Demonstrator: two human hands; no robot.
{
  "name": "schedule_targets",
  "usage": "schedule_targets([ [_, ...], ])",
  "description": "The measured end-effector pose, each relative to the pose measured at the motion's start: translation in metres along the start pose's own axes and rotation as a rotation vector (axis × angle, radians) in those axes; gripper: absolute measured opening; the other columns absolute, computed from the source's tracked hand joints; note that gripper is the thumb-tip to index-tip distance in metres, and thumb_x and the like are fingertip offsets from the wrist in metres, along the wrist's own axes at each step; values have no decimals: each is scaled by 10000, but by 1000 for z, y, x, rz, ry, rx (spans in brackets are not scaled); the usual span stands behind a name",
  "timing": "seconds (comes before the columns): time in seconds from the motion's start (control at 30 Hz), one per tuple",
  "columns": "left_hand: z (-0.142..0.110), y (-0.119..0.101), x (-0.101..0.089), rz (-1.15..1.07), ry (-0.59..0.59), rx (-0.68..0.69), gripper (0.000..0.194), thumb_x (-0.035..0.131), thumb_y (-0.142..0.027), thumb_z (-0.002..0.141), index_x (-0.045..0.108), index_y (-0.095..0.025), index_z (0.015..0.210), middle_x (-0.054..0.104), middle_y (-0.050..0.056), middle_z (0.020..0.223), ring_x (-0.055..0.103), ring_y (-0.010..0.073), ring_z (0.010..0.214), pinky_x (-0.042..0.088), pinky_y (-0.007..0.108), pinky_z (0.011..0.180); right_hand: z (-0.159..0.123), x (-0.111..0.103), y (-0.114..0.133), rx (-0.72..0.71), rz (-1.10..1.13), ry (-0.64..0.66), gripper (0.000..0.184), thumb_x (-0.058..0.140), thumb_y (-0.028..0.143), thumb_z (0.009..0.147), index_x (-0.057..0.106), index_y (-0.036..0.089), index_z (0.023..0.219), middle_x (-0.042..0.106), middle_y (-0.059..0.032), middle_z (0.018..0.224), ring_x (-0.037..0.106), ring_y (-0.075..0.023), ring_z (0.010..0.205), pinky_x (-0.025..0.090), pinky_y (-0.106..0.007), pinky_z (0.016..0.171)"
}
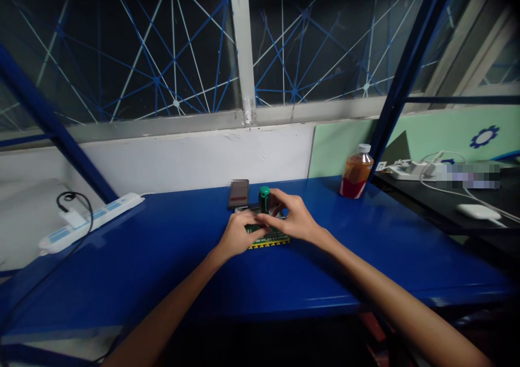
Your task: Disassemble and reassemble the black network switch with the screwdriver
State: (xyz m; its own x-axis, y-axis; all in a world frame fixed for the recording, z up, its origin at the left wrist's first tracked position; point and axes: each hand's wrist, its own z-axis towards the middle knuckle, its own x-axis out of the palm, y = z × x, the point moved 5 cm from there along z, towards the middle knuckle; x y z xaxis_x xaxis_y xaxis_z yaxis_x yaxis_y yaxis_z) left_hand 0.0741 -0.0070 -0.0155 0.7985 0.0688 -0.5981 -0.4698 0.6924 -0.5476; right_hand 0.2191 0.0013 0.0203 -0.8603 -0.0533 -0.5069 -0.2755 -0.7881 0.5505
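Note:
A screwdriver (264, 199) with a green and black handle stands upright in the middle of the table. My right hand (296, 215) has its thumb and fingers closed around this handle from the right side. Under both hands lies a green circuit board (268, 239) with a yellow strip along its near edge; much of it is covered. My left hand (239, 230) rests over the board's left part, its thumb and fingers drawn together near the screwdriver's lower end. What these fingers grip is hidden, and so is the screwdriver's tip.
A phone (238, 194) lies just behind the board on the blue table (179, 248). At the back right stands a bottle of orange drink (357, 172). A white power strip (93, 221) with a black cable runs along the left. Blue metal posts rise at both sides.

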Motion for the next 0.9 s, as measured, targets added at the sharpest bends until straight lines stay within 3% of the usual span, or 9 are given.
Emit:
schedule_targets([
  [0.13, 0, 1, -1, -56, -6, -11, 106, 712, -269, 770, 760, -175, 760, 728, 59, 755, 671, 188, 719, 502, 283, 678, -1, 2, 1, -11, 9, 22, 358, 596, 326, 809, 546, 164, 1124, 598, -8, 794, 568, -128, 647, 509, -278, 599],
  [0.4, 1, -4, 0, -77, 68, -7, 184, 656, -298, 819, 751, -173, 723, 716, 64, 752, 670, 202, 751, 499, 298, 704, -2, 2, 2, -36, 104, 46, 495, 548, 205, 783, 468, 164, 1269, 646, -33, 887, 612, -145, 722, 543, -300, 642],
  [0.7, -1, -3, 0, -24, 84, 12, 154, 647, -265, 821, 741, -168, 748, 709, 58, 766, 659, 190, 746, 494, 301, 708, -2, 2, 2, -16, 45, 5, 450, 613, 307, 790, 502, 176, 1206, 602, 1, 783, 568, -120, 621, 513, -281, 593],
  [0.9, 0, -1, -2, -1, 6, 7, 96, 713, -263, 758, 738, -171, 747, 717, 53, 774, 662, 197, 732, 494, 294, 678, -1, 0, 3, -19, -29, 4, 453, 647, 387, 783, 523, 182, 1167, 584, 8, 748, 548, -126, 618, 483, -283, 588],
])
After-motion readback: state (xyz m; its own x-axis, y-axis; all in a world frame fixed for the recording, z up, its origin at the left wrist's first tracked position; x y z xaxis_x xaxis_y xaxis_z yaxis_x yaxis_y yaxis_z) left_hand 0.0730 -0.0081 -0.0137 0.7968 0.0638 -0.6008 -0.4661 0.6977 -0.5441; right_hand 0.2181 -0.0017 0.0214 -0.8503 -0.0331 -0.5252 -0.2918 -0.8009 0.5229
